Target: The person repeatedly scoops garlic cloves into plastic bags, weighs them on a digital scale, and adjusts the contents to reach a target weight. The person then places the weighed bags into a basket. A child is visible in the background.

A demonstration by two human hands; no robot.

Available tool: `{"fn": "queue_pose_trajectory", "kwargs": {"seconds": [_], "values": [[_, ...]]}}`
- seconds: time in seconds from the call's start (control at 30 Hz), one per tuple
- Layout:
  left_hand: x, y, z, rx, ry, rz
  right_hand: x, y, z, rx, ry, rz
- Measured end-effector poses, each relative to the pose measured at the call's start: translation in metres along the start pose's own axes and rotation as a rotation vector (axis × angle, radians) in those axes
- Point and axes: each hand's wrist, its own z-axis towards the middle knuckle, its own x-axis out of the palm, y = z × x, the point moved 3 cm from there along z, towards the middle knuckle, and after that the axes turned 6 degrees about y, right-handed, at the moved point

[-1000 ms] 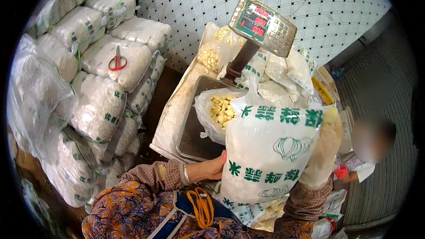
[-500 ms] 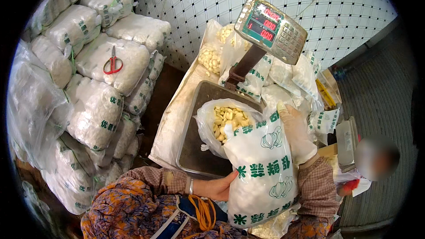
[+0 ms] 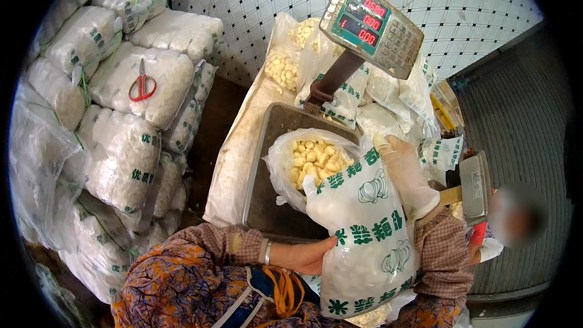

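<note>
In front of me is a full white plastic bag (image 3: 364,231) with green print and garlic bulb drawings, held tilted. My left hand (image 3: 303,256), bare, presses against its left side with the fingers partly hidden behind it. My right hand (image 3: 402,173), in a pale thin glove, grips its upper right edge. The bag's upper left end touches an open clear bag of peeled garlic cloves (image 3: 317,161). That open bag stands on the dark metal pan (image 3: 267,164) of a weighing scale, whose lit display head (image 3: 371,27) rises on a post behind it.
Packed white bags (image 3: 127,152) are stacked at left, with red-handled scissors (image 3: 142,88) lying on top. More filled bags (image 3: 379,118) sit behind the scale. At right are a second small scale (image 3: 475,188), another person's sleeve (image 3: 478,234) and a ridged dark shutter (image 3: 522,103).
The printed bag has tilted a little more, its lower end shifting right, with both hands still on it. The scale's lit readout has changed. The whole view has shifted slightly.
</note>
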Motion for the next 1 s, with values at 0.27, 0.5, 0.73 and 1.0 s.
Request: {"fn": "queue_pose_trajectory", "kwargs": {"seconds": [0.27, 0.5, 0.73, 1.0], "values": [[0.0, 0.005, 0.005, -0.034, -0.017, 0.034, -0.013, -0.002, -0.008, -0.003, -0.073, -0.13], [-0.004, 0.004, 0.003, -0.039, -0.069, 0.083, -0.007, 0.002, -0.018, -0.102, -0.127, -0.034], [-0.015, 0.01, 0.0, -0.041, -0.109, -0.053, -0.004, 0.015, -0.022, -0.14, -0.045, -0.223], [-0.016, 0.025, 0.006, -0.015, 0.006, 0.067, -0.028, 0.008, -0.063, -0.229, -0.167, 0.075]]}}
